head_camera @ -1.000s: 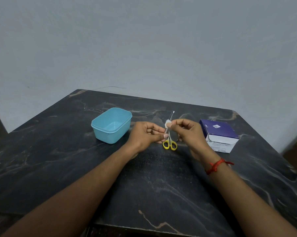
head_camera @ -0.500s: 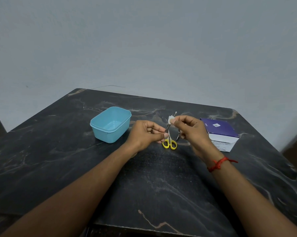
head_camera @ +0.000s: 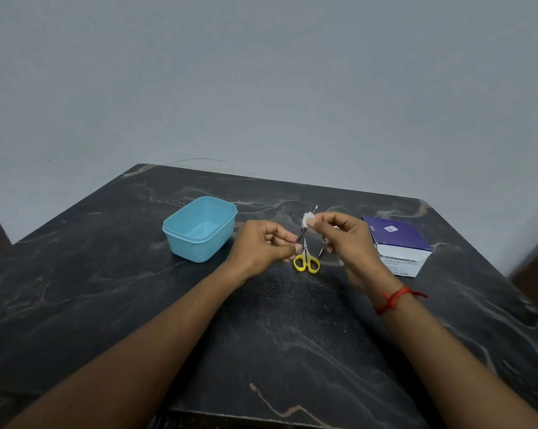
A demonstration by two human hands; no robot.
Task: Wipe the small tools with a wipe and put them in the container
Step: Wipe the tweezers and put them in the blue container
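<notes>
I saw the left hand (head_camera: 261, 246) pinch the thin tool (head_camera: 300, 236) by its lower end, the right hand (head_camera: 346, 238) pinching the wipe (head_camera: 307, 219) round its shaft; the blue container (head_camera: 181, 239) sat at the left hand's nine o'clock.

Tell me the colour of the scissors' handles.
Yellow; the scissors lie on the table, seen in the head view.

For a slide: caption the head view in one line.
Left hand grips a slim metal tool, right hand pinches a wipe around it, above yellow scissors.
</notes>
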